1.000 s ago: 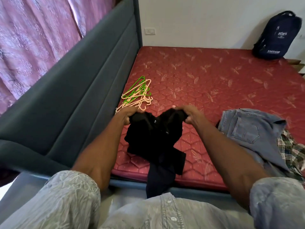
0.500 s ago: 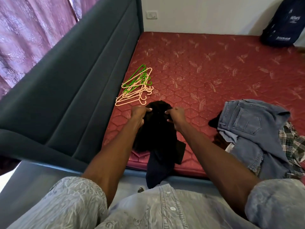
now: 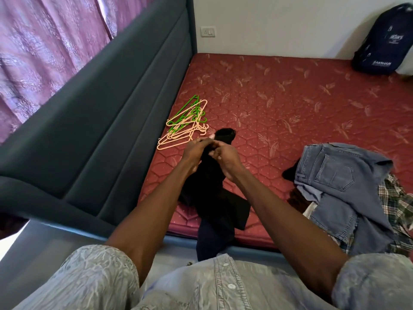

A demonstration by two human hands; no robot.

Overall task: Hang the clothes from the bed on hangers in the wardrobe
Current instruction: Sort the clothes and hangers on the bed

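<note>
While both arms reach out over the near edge of the bed point(image 3: 290, 104), the left hand point(image 3: 194, 151) and right hand point(image 3: 225, 156) meet close together at the upper part of a black garment point(image 3: 212, 186). The fingers point(image 3: 202, 141) of each hand are curled and pinch the cloth, so that it is bunched between them; its top end pokes up just beyond the hands. The rest of the garment trails down toward the person, lies across the red mattress and drops over the bed's edge. Just beyond the left hand a heap of hangers point(image 3: 185, 124), green and peach, lies on the mattress beside the grey headboard point(image 3: 107, 121). To the right, well apart from the hands, jeans point(image 3: 339, 175) lie crumpled on a checked shirt point(image 3: 397, 202). A dark backpack point(image 3: 384, 43) leans on the wall at the far corner. Purple curtains point(image 3: 44, 52) hang behind the headboard.
</note>
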